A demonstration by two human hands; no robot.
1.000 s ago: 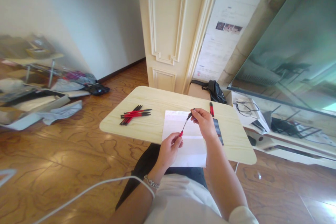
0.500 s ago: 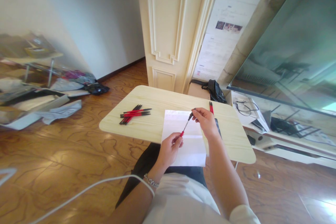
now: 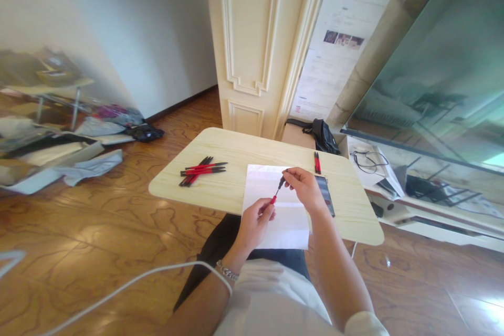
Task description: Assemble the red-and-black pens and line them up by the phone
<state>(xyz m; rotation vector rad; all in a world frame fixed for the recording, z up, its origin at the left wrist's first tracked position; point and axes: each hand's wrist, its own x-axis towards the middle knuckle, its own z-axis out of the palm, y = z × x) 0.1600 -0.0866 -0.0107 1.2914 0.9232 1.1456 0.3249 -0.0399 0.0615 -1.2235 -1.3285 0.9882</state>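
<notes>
My left hand (image 3: 255, 224) is closed around a red pen barrel (image 3: 273, 200), whose end pokes up past the fingertips. Pinched in my right hand (image 3: 305, 189) is a black pen grip (image 3: 281, 182) with a thin refill. The refill runs down to the mouth of the red barrel, and part of it seems to be inside. Both hands are above a white sheet of paper (image 3: 289, 231) on the small table (image 3: 228, 147). Several red and black pens (image 3: 201, 170) lie crossed in a pile on the left.
Red and black pens (image 3: 317, 163) lie side by side at the table's back right. A dark flat object (image 3: 325, 195) is partly behind my right forearm. A black bag (image 3: 325, 136) sits beyond the back edge. A white cable (image 3: 149, 272) crosses my left forearm.
My right hand has moved down and left, bringing the black grip closer to the red barrel; less of the refill shows. My left hand has stayed in place.
</notes>
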